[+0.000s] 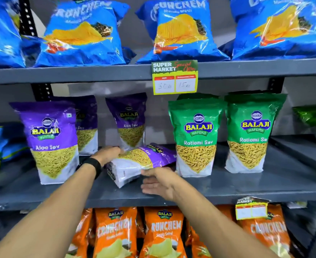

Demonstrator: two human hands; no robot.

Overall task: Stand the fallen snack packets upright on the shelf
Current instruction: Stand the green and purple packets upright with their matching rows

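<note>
Righting fallen Aloo Sev packet (140, 162) mid-shelf (227, 190).
Left hand (108, 154) grasps its side, right hand (159, 181) released, hovering; other packets already upright.

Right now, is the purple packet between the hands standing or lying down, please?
Lying down: the purple packet rests on its side on the shelf.

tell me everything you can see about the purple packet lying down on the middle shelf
The fallen purple packet is a glossy plastic Balaji Aloo Sev pouch, purple at its top end and white at the base, with a clear window showing thin yellow strands. It lies on its side on the grey middle shelf, base toward the camera, top pointing back and right toward the green Ratlami Sev packet. The left hand rests on its far left side; the right hand is open at its near edge.
</note>
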